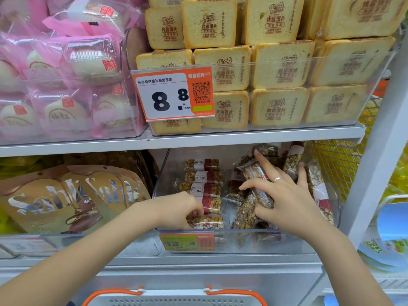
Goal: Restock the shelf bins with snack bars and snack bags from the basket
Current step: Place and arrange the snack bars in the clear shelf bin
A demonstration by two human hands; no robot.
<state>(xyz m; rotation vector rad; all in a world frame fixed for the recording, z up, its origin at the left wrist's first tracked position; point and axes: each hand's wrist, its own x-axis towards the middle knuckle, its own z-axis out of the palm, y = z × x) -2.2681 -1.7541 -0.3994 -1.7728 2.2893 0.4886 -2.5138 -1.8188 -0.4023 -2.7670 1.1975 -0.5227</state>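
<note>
A clear shelf bin (242,241) on the lower shelf holds nut snack bars. On its left side several bars (202,176) lie in a neat stack. My left hand (176,212) reaches into the bin and pinches the nearest bar (207,221) at the front of that stack. My right hand (284,197) is inside the bin's right side, fingers wrapped around a snack bar (261,191) among a loose pile of bars (242,214). The basket (174,298), white with orange handles, shows at the bottom edge.
An orange price tag (186,241) hangs on the bin front. Left of it stand brown snack bags (72,199). The upper shelf carries toast-slice packs (278,80) behind a price card (173,94) and pink-wrapped buns (66,80). A white upright (375,138) bounds the right.
</note>
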